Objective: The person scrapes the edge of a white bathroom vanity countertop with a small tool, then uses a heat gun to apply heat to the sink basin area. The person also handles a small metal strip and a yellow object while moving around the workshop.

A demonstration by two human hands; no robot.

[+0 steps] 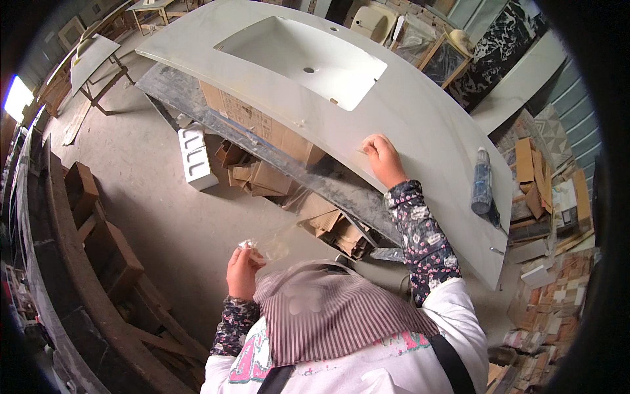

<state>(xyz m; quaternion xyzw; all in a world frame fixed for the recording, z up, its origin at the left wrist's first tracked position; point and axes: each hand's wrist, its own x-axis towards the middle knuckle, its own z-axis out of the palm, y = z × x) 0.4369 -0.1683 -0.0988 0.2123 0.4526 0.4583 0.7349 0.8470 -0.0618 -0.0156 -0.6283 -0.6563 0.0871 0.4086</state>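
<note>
The right hand [382, 157] is pressing a small pad, fingers curled on it, against the white vanity top [426, 125] right of its basin [308, 59], while the left hand [244, 270] is pinching crumpled clear wrap below; remaining rubbing cannot be judged.
</note>
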